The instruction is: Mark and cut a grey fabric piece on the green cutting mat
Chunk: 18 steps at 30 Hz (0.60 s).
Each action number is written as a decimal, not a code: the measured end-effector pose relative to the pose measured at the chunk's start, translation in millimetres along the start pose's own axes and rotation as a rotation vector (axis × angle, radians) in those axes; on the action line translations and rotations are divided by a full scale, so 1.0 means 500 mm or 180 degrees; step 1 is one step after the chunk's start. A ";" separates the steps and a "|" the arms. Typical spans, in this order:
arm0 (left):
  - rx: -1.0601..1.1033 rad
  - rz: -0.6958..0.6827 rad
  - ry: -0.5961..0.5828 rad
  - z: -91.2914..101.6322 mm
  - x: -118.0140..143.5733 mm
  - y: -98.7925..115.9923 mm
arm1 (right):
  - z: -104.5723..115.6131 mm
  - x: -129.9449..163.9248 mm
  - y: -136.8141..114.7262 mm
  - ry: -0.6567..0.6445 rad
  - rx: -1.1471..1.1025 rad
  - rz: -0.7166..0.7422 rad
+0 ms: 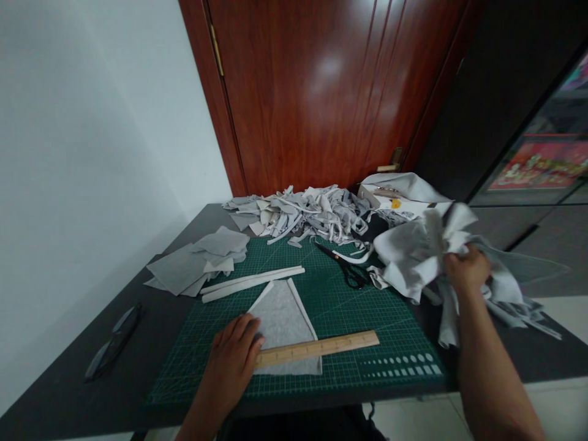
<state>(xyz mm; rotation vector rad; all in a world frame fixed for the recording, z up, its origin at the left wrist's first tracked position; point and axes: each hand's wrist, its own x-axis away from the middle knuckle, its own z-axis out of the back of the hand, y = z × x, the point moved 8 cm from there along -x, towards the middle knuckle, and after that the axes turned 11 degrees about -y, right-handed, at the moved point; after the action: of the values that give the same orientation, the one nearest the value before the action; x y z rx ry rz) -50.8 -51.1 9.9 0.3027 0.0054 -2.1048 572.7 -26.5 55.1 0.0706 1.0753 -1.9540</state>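
While left hand (234,355) lies flat on ruler (316,349) and cloth (285,324), right hand (466,269) at 3 o'clock clamps, seemingly, bunched fabric (413,254), scissors (344,263) at 12.

A dark surface (68,392) stands against a plain white wall (82,135). Behind its far edge is a glossy reddish wooden door (321,92); pale floor tiles (569,318) show right.

Ruler (316,349) on fabric piece (285,331), scissors (342,263) behind, scrap pile (303,214) further back.
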 end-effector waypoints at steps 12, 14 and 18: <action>-0.0219 -0.0755 0.0377 -0.012 0.037 0.007 | -0.064 0.024 -0.048 -0.0509 0.1298 -0.0156; -0.0170 -0.0995 0.0215 -0.009 0.039 0.026 | -0.063 0.043 -0.103 -0.0206 0.1323 0.0197; -0.0025 -0.1024 -0.0163 -0.012 0.034 0.048 | -0.134 0.101 -0.210 -0.0801 0.0426 0.0898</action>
<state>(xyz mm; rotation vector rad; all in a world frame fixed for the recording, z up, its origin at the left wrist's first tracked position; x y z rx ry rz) -37.6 -77.5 3.2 0.2560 0.0343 -2.4307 443.9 12.4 60.7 0.0451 0.7277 -1.7240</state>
